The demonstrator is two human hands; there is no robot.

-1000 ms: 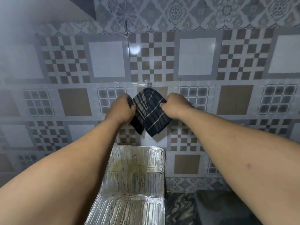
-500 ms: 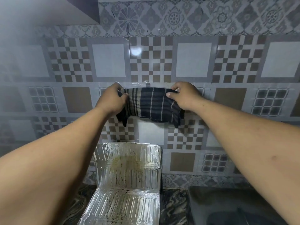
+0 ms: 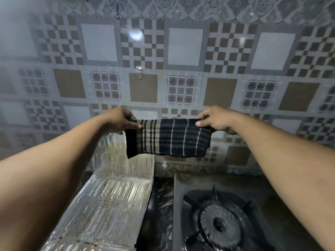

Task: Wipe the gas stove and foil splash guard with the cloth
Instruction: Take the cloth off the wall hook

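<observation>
A dark checked cloth (image 3: 168, 138) with beige and white stripes hangs stretched flat between my hands, in the air in front of the tiled wall. My left hand (image 3: 121, 121) pinches its upper left corner and my right hand (image 3: 213, 119) pinches its upper right corner. Below the cloth, the silver foil splash guard (image 3: 112, 196) stands bent on the counter, one panel upright against the wall and one lying flat, both stained. The black gas stove (image 3: 223, 223) with its round burner sits at the lower right, partly under my right forearm.
A patterned tiled wall (image 3: 184, 48) fills the background, with a small hook (image 3: 140, 76) stuck to it above the cloth. A dark marbled counter strip (image 3: 159, 205) runs between the foil guard and the stove.
Both hands have lowered the cloth away from the wall hook and pulled it out wider between them. The view has tipped down, bringing the stove burner into sight.
</observation>
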